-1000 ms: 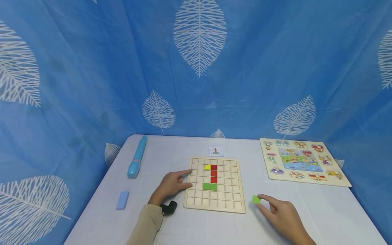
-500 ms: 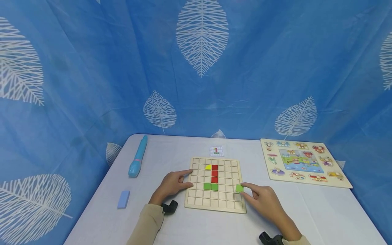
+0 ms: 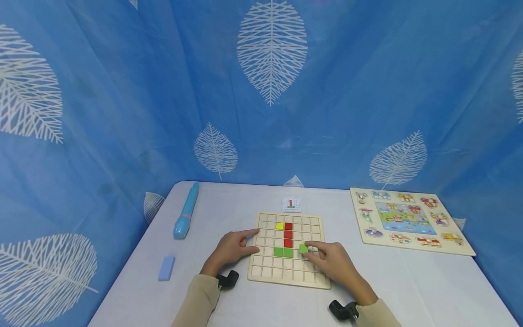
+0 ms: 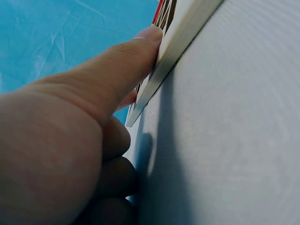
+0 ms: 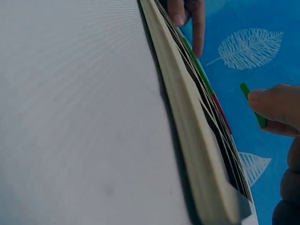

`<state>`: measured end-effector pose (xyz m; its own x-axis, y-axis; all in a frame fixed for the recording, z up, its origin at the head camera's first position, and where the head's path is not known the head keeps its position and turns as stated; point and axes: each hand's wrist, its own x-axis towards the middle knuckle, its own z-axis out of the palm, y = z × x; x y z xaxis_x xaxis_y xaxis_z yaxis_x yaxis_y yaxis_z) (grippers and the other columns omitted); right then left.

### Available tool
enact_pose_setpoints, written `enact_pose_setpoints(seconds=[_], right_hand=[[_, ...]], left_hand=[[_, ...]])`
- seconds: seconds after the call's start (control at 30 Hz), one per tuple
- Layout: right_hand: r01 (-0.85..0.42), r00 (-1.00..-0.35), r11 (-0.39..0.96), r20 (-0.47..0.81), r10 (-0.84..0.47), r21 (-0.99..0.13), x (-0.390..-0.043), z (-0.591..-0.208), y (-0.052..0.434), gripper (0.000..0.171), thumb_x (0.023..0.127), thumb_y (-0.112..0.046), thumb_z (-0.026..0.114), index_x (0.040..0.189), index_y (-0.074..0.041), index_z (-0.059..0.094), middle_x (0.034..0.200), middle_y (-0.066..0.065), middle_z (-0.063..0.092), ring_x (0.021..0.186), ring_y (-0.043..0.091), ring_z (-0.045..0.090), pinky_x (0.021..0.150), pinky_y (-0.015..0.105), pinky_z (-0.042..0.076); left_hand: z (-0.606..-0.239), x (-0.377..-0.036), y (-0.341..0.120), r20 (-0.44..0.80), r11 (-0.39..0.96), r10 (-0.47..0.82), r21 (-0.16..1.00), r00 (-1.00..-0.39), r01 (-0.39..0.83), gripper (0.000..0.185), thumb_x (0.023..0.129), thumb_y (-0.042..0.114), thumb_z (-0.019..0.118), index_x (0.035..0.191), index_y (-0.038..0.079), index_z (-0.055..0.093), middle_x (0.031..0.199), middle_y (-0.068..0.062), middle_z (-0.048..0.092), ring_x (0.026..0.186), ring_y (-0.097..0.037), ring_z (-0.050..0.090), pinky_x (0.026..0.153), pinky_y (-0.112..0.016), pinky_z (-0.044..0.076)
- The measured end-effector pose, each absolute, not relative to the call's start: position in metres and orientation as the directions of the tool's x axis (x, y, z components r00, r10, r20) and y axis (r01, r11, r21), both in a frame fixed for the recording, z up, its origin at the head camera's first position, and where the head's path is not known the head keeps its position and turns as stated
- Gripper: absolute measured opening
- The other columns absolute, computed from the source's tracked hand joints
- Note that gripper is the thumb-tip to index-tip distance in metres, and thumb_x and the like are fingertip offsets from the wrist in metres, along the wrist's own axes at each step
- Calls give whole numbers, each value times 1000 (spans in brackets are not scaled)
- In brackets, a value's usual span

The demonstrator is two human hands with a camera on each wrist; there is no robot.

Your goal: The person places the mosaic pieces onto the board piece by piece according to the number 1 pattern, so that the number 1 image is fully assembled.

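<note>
**Tile carried in over the grid board**

Tile position is the main change. The light-green tile [image 3: 303,248] is now held above the wooden grid board [image 3: 288,277], just right of the two dark-green squares [image 3: 283,252] already seated at the foot of the red column [image 3: 288,234]. One sec. ago it was pinched off the board, on the bench [image 3: 408,281] to the right; half a sec. ago it had reached the board's right edge. So it has been moved leftward, approx. two cells further in since then.

Grip state: the tile is pinched by the right hand [image 3: 333,261] between thumb and forefinger, other fingers curled under. In the right wrist view the tile [image 5: 253,105] is seen edge-on and clear of the board surface, so it looks not yet seated in a cell; judged as placement in progress, next to the green pair.

The left hand [image 3: 232,247] is unchanged vs. both earlier frames: fingers laid fairly straight against the board's left edge, thumb [image 4: 126,65] pressed to its side, nothing held. Board appears steadied by it.

Other items are as before: yellow piece [image 3: 279,225] left of the red top square, pattern card [image 3: 291,204] at the far side, blue pen [image 3: 185,217] and blue block [image 3: 165,268] at left, peg puzzle [image 3: 408,220] at right.
</note>
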<state>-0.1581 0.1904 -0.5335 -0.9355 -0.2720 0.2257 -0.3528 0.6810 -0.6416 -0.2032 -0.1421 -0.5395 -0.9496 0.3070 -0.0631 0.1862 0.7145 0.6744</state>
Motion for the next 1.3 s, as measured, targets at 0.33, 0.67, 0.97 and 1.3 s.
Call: enact_pose_setpoints(seconds=[0.33, 0.67, 0.97, 1.3], right_hand=[[-349, -932, 691, 160, -324, -633, -162, -540, 179, 29, 90, -35, 80, 114, -19, 78, 51, -17, 39, 45, -1, 31, 47, 21, 29], [-356, -930, 733, 139, -341, -580, -162, -538, 173, 29, 91, -35, 78, 115, -19, 78, 50, -17, 38, 46, -1, 31, 49, 23, 29], [-361, -929, 744, 144, -342, -562, -160, -539, 172, 31, 90, -37, 79, 115, -19, 78, 50, -17, 39, 45, 0, 32, 49, 23, 30], [-344, -935, 723, 148, -322, -599, -160, -538, 174, 29, 90, -35, 79, 115, -20, 78, 50, -16, 38, 45, -1, 31, 48, 22, 29]], left_hand=[[-536, -202, -145, -42, 707, 319, 676, -947, 208, 63, 86, 44, 82, 143, 25, 63, 59, 9, 41, 52, -8, 34, 50, -25, 28], [-538, -202, -147, -39, 706, 313, 677, -949, 206, 64, 85, 44, 82, 142, 25, 63, 59, 8, 41, 52, -8, 34, 50, -25, 28], [-538, -200, -149, -42, 706, 314, 678, -948, 204, 63, 85, 45, 82, 142, 25, 63, 59, 8, 40, 52, -9, 34, 50, -25, 28], [-537, -200, -150, -60, 728, 306, 658, -950, 193, 63, 85, 43, 83, 142, 25, 63, 59, 8, 41, 53, -9, 35, 50, -26, 28]])
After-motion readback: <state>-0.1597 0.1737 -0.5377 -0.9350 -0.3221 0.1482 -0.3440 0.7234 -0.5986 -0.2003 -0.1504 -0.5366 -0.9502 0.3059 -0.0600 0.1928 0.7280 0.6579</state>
